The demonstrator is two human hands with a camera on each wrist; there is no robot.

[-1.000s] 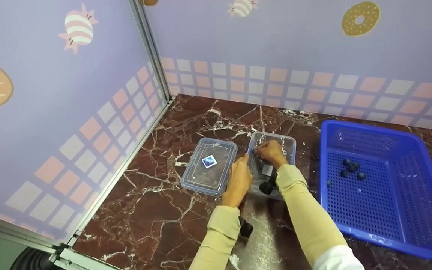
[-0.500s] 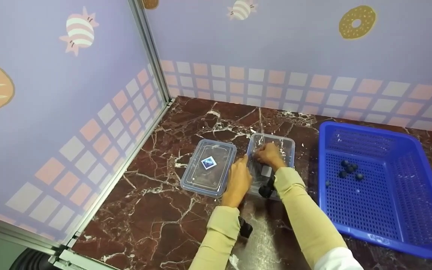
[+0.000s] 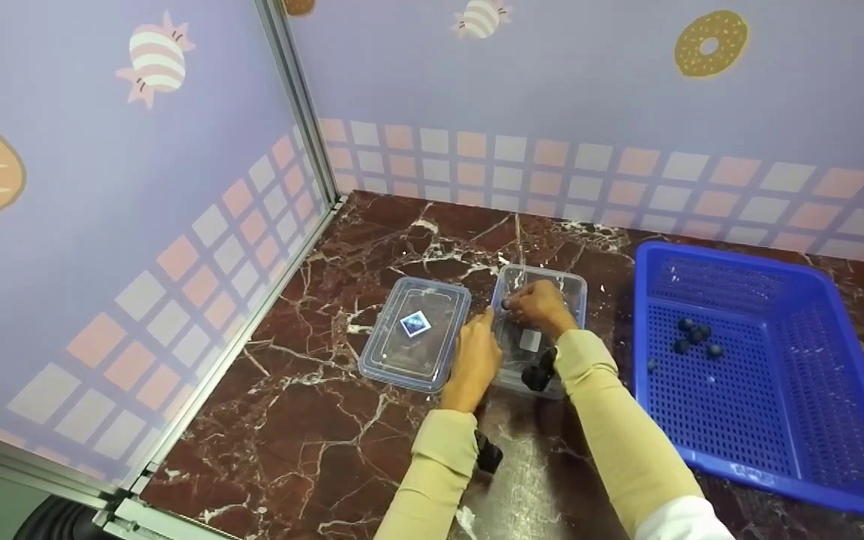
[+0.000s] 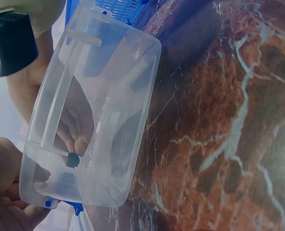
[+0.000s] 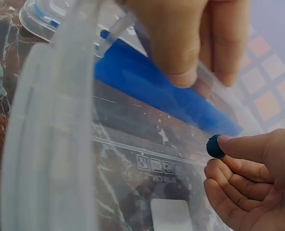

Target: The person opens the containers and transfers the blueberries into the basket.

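Note:
My right hand [image 3: 544,309] is inside a clear plastic container [image 3: 583,289]. Between its thumb and index finger it pinches a small dark round blueberry [image 5: 213,146], held near the container's left wall. The other fingers are curled under, as the right wrist view shows. My left hand [image 3: 475,360] grips the container's left rim, with fingertips [image 5: 183,77] reaching over the wall. Seen through the side in the left wrist view, the blueberry [image 4: 72,160] hangs above the container's floor. A pale rectangular patch [image 5: 171,215] shows at the bottom.
Left of the container lies its clear lid [image 3: 391,352] with a blue-and-white sticker [image 3: 415,324]. On the right stands a large blue perforated basket [image 3: 758,484] with several blueberries [image 3: 715,351] in it. White crumbs dot the marbled table [image 3: 304,457]. Patterned walls rise behind and left.
My right hand has lifted slightly inside the container, and the blueberry at its fingertips now shows clearly. My left hand stays on the rim.

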